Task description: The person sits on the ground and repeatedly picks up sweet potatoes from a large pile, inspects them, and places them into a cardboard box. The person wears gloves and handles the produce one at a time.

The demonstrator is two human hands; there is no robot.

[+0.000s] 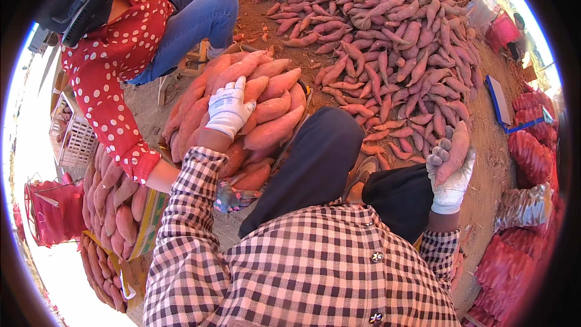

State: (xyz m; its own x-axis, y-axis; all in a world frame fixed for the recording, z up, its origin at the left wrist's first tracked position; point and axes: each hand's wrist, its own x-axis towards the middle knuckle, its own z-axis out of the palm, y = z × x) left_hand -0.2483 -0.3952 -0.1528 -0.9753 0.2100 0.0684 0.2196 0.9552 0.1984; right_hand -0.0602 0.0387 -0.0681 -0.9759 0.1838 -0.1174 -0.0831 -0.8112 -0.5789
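Observation:
My left hand [230, 106], in a white knit glove, rests on top of a heap of large sweet potatoes [274, 127] in a container at the left; its fingers lie on and beside one sweet potato, and whether they grip it is unclear. At the right, my right hand [451, 175], in a white glove with grey fingertips, holds a single reddish sweet potato [454, 152] upright, the fingers along its left side. A large pile of sweet potatoes [386, 32] lies on the bare soil ahead of my knees, its near edge close to my right hand.
A person in a red polka-dot shirt [109, 95] sits at the left, one forearm behind my left sleeve. Filled boxes of sweet potatoes [120, 204] and a white plastic crate [77, 141] stand at the left. Red mesh sacks [513, 272] and a blue-edged scale-like object [499, 100] are at the right.

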